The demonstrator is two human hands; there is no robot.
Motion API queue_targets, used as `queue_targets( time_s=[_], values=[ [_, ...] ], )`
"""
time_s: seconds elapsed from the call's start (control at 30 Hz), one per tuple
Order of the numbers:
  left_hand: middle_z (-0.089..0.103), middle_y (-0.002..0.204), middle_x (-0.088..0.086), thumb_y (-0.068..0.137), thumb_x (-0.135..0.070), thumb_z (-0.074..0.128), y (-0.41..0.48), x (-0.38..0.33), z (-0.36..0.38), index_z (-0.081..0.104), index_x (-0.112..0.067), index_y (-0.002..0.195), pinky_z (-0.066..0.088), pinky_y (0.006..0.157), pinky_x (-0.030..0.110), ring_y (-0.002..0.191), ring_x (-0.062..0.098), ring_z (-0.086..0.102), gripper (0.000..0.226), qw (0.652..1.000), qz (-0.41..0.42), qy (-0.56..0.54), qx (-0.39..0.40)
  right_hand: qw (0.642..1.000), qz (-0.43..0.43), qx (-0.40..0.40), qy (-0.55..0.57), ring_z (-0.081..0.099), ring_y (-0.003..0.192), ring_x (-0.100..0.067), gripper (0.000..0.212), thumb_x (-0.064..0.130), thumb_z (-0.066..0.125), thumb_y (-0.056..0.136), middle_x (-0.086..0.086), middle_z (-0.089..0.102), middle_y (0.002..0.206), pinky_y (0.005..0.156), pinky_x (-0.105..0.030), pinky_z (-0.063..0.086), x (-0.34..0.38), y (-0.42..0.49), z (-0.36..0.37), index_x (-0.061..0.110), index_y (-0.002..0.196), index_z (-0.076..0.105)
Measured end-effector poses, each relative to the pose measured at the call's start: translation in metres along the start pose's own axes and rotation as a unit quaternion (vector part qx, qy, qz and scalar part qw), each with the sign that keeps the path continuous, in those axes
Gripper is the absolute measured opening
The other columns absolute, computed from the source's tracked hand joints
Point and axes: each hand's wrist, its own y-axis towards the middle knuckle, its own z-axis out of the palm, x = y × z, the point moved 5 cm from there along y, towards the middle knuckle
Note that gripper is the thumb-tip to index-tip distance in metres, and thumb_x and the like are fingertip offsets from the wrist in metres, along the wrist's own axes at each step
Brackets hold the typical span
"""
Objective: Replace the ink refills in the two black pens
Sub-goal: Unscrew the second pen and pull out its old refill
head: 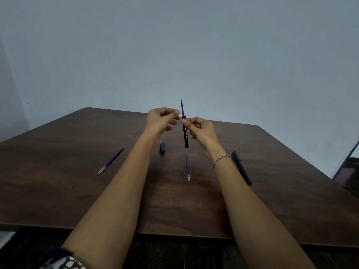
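My right hand [200,130] grips a black pen barrel [185,135] upright above the table, with a blue refill [182,107] sticking out of its top. My left hand [162,119] hovers just left of the barrel's top with its fingers curled; whether they pinch a small part I cannot tell. A black pen cap [162,148] lies on the table below the hands. One blue refill [187,166] lies in the middle and another [111,160] lies to the left. A second black pen [241,167] lies beside my right forearm.
The dark wooden table [68,191] stands against a plain grey wall. A dark chair [347,171] shows at the right edge. The table's near edge runs across the bottom of the view.
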Motion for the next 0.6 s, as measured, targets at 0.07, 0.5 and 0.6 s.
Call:
queue_targets(
  time_s=[0.07,0.5,0.6],
  values=[
    [0.070,0.078,-0.001,0.083,-0.022,0.069,-0.0015,0.0000,0.0045,0.070,-0.012,0.090,0.050,0.054,0.019,0.066,0.007,0.064,0.013,1.000,-0.007,-0.015,0.017,1.000,0.003,-0.002,-0.002,0.050,0.052,-0.002,0.010,0.023,0.073,0.081,-0.004,0.062,0.069,0.051,-0.014,0.046,-0.0018,0.0013,-0.0005,0.015,0.080,0.067],
    [0.069,0.084,0.002,0.079,-0.022,0.073,-0.0034,0.0038,0.0047,0.069,-0.011,0.085,0.051,0.058,0.019,0.076,0.011,0.065,0.013,0.998,-0.041,-0.027,0.037,0.999,0.018,0.012,-0.025,0.054,0.058,-0.007,0.013,0.026,0.074,0.080,-0.001,0.063,0.068,0.054,-0.015,0.049,-0.0070,0.0021,0.0023,0.014,0.081,0.068],
    [0.068,0.083,0.002,0.080,-0.021,0.072,-0.0031,0.0036,0.0040,0.068,-0.011,0.084,0.050,0.058,0.019,0.076,0.012,0.065,0.011,0.998,-0.037,-0.029,0.031,0.999,0.019,0.016,-0.035,0.054,0.057,-0.006,0.014,0.028,0.074,0.080,0.000,0.063,0.069,0.054,-0.015,0.049,-0.0072,0.0019,0.0023,0.015,0.081,0.068]
  ],
)
